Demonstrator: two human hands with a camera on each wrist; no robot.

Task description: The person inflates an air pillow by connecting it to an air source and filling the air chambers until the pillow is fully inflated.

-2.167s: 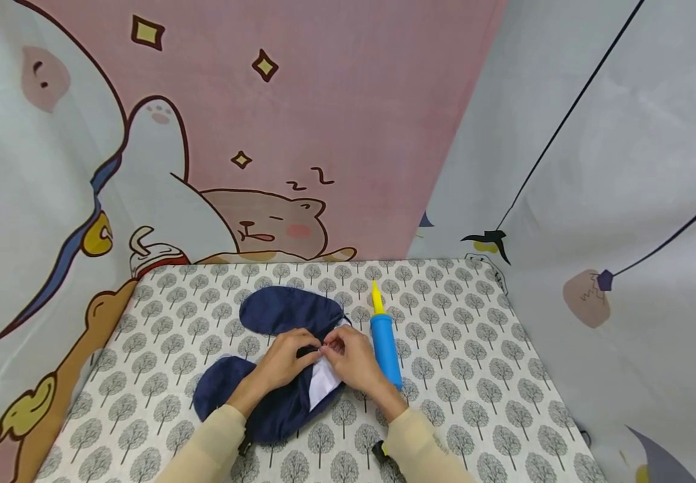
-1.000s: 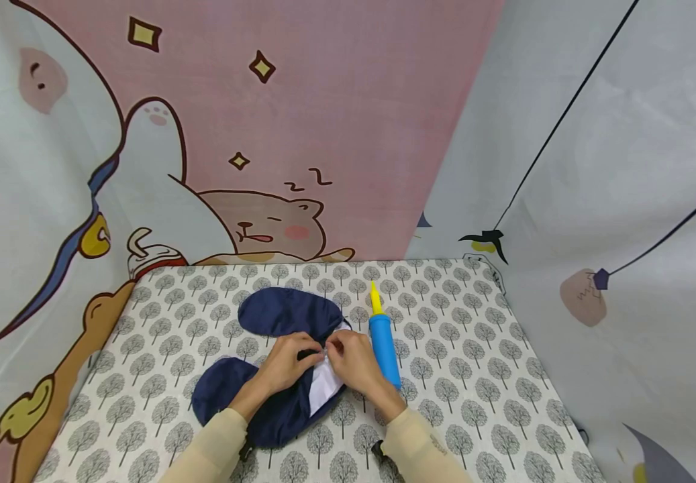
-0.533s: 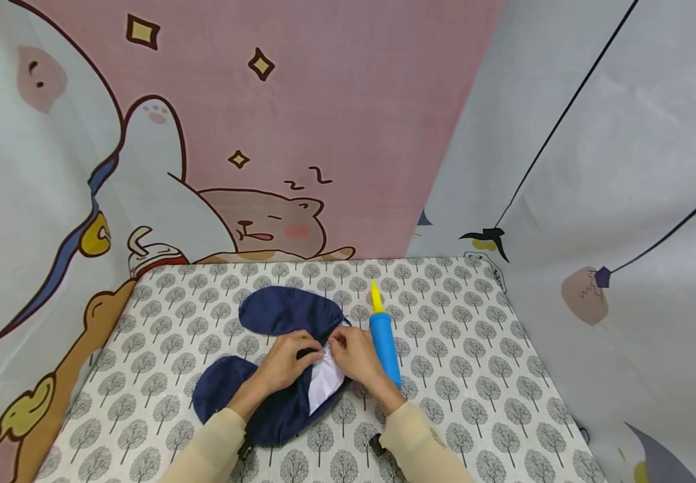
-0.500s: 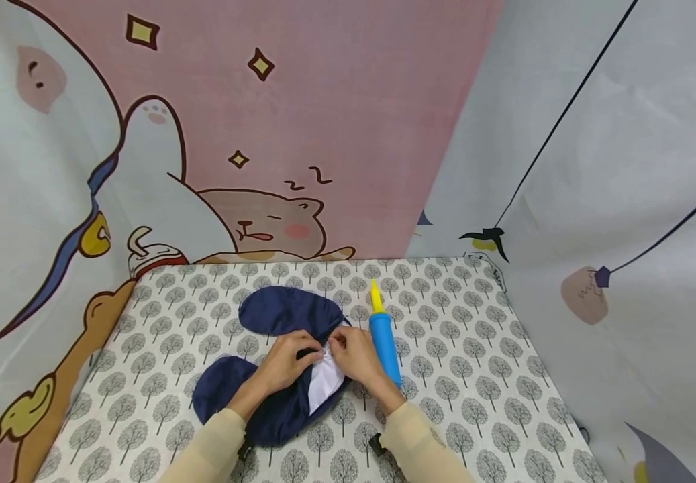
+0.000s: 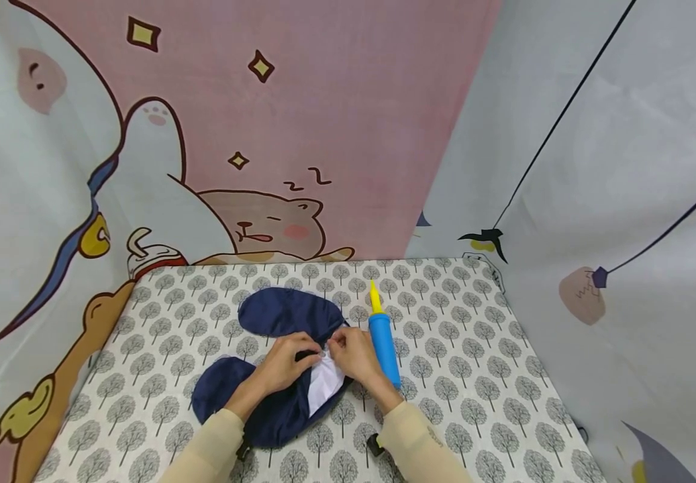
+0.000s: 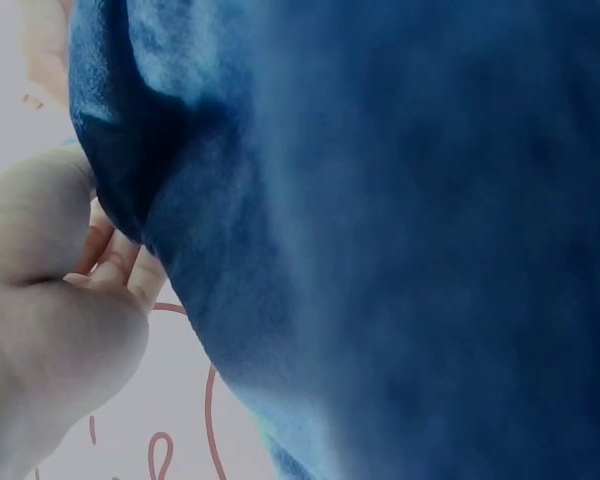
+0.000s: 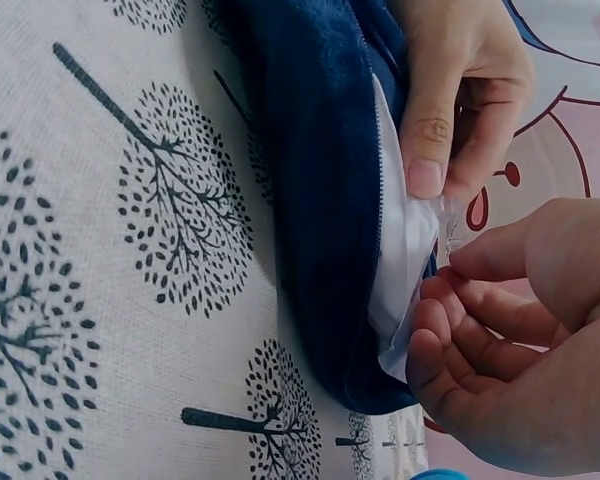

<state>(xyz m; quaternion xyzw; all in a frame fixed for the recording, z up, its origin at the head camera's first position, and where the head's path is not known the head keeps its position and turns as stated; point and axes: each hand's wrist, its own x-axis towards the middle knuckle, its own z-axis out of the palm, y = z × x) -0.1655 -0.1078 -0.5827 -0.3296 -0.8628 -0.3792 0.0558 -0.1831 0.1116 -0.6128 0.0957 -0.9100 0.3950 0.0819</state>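
A navy U-shaped neck pillow lies on the table with its curve to the right. Its zipped cover is open there, showing a white inner bladder. At the bladder's edge, a small clear plastic valve sticks out. My left hand pinches the valve between thumb and forefinger, its wrist over the cover. Facing it, my right hand has thumb and forefinger tips together at the valve's other end, the remaining fingers curled beside the white bladder. Navy cloth fills most of the left wrist view.
A blue hand pump with a yellow nozzle lies just right of my right hand, nozzle pointing away. The tablecloth has a tree print. Printed cartoon curtains hang behind and beside the table.
My right fingertips have shifted slightly right, away from the left ones, and more white bladder shows between the hands. My left hand, the pillow and the pump stay in place.
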